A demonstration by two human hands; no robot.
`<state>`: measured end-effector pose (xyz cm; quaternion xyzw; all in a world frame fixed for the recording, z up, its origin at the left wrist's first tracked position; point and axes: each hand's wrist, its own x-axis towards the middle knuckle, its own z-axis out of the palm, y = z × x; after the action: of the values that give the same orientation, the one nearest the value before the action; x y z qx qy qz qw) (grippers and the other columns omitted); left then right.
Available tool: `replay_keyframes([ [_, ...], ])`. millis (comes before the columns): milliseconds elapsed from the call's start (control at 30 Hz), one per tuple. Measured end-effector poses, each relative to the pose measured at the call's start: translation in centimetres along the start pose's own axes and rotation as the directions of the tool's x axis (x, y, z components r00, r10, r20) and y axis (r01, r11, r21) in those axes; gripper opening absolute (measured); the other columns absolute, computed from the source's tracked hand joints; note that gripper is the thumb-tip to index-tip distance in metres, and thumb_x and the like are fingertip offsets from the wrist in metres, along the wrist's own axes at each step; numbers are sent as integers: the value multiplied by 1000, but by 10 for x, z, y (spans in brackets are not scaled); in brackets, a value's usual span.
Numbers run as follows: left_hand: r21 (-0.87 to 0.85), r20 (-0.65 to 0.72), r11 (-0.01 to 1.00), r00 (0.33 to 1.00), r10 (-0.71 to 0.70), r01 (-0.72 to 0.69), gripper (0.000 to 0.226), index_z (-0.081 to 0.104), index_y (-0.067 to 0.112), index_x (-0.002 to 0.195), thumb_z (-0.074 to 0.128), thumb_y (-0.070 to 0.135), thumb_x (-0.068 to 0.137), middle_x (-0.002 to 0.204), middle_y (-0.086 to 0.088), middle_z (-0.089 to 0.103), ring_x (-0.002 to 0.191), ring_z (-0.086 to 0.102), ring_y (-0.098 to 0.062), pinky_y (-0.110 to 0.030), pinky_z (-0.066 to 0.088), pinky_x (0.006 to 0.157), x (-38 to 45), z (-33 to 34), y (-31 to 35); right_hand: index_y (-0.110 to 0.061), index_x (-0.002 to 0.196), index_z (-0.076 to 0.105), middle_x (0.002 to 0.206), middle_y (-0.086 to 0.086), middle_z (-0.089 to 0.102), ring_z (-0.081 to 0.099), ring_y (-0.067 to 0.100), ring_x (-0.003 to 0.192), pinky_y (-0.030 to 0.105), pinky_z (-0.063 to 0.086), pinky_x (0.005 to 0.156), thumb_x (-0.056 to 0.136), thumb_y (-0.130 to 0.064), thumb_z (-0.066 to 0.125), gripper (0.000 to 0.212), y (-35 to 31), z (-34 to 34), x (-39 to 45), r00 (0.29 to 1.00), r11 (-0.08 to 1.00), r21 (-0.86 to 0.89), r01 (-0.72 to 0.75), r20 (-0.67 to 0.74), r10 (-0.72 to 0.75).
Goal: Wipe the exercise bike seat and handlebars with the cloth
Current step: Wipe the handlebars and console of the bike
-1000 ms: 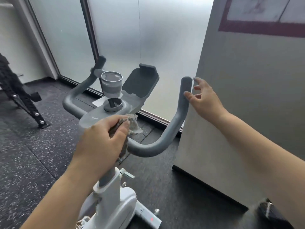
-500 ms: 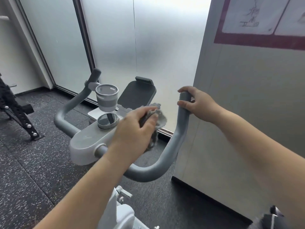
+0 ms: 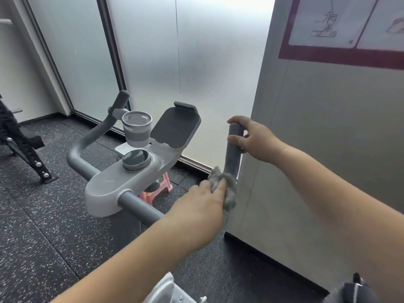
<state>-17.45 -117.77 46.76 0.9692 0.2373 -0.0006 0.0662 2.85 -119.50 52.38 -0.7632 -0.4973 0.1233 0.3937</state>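
The exercise bike's grey handlebars [image 3: 140, 207] curve up on both sides of a light grey console [image 3: 122, 182]. My left hand [image 3: 203, 204] is shut on a crumpled grey cloth [image 3: 227, 189], pressed against the bend of the right handlebar arm. My right hand [image 3: 255, 139] grips the upright top end of that same arm [image 3: 234, 149]. The left handlebar arm [image 3: 87, 138] is bare. The bike seat is out of view.
A grey cup [image 3: 136, 131] and a tilted tablet holder [image 3: 175, 127] sit on the console behind a round display [image 3: 135, 159]. A grey wall panel [image 3: 317, 138] stands close on the right. A pink stool [image 3: 155, 190] and a black rack [image 3: 19, 136] are on the speckled floor.
My left hand slid the cloth rightward along the bar from near the console to the right bend. My right hand closed on the top of the right handlebar arm.
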Motion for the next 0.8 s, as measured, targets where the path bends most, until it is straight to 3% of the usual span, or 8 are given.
replay_keyframes([
  [67,-171,-2,985,1000,-24,24,59,25,20,143,50,15,90,125,-12,43,112,47,-29,-35,40,95,-2,-9,-11,-31,129,49,110,0,54,59,19,71,37,57,79,92,-23,58,39,0,-2,0,1000,1000,-12,-3,13,3],
  [133,-466,-202,884,967,-156,45,35,44,21,129,44,18,94,118,-12,53,111,52,-30,-29,37,85,11,-24,-13,-33,134,46,121,-1,52,62,24,89,35,57,77,96,-21,51,40,0,-6,-1,999,1000,8,-23,45,23],
  [200,-660,-332,750,887,-320,24,43,36,21,141,38,25,98,132,-15,45,125,42,-30,-29,30,96,37,-42,-5,-32,137,43,127,0,51,60,25,102,28,56,71,98,-16,45,43,1,-9,0,996,999,33,-40,76,37],
  [300,-785,-300,618,902,-311,-48,55,12,17,150,33,29,100,150,-15,26,138,24,-25,-25,18,107,79,-55,18,-28,137,46,128,3,58,59,21,103,27,52,75,95,-2,39,50,2,-11,1,997,998,65,-26,78,20],
  [467,-400,-334,915,921,-200,54,80,-5,22,150,51,28,92,144,-20,20,124,30,-38,-41,26,106,96,-28,35,-33,133,51,116,-1,65,59,19,90,35,49,74,84,12,27,71,7,-17,-1,995,994,98,-44,90,35],
  [633,-136,-216,991,975,-49,20,71,7,26,149,47,23,91,133,-14,31,116,36,-32,-41,37,98,44,-5,28,-33,137,45,127,-6,56,62,16,91,27,45,71,96,3,28,56,8,-16,-1,996,994,100,-47,86,39],
  [733,-309,-220,951,975,-36,-34,41,42,22,133,46,19,93,105,2,45,101,49,-19,-16,40,80,21,-11,15,-34,137,45,131,-8,53,63,16,97,22,44,71,99,0,29,54,11,-16,-2,996,995,94,-37,81,29],
  [800,-495,-331,869,928,-173,-15,25,52,18,119,44,17,96,90,1,51,94,57,-22,-18,33,65,23,-32,10,-34,137,45,133,-10,51,62,16,102,17,42,72,98,0,29,53,13,-16,-3,998,997,78,-22,66,17],
])
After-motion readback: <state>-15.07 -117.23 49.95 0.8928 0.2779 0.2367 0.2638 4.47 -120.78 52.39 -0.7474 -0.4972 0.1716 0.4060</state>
